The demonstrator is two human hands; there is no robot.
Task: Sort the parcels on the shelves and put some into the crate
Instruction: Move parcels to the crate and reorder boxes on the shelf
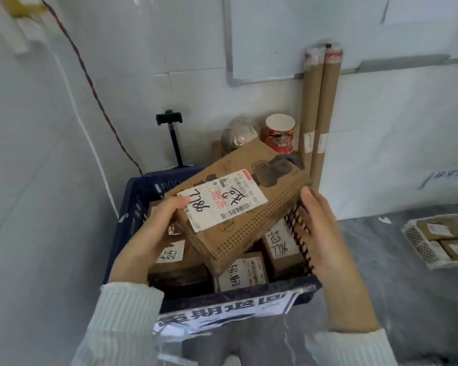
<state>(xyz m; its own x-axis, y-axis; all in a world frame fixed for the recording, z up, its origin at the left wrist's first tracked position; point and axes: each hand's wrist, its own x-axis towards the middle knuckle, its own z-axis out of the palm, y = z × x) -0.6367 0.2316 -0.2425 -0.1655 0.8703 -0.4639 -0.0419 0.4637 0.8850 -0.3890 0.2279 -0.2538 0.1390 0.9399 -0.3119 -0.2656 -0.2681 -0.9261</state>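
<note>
Left hand [154, 233] grips the cardboard parcel [249, 233] by its near-left corner, thumb on the label, holding it tilted over the boxes packed in the dark blue crate [132, 207]. Right hand [325, 239] is flat, fingers straight along the parcel's right edge above the crate's right wall. Cardboard tubes [320, 114] stand close behind, and a stretch of grey floor [368, 260] separates the crate from the white basket [418, 244].

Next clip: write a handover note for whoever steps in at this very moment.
Left hand grips the parcel at its left end, thumb on the label.
Right hand open, straight fingers at the parcel's right end.
Parcel is tilted above the crate; several parcels already lie inside.
Left: lower this one in.
</note>
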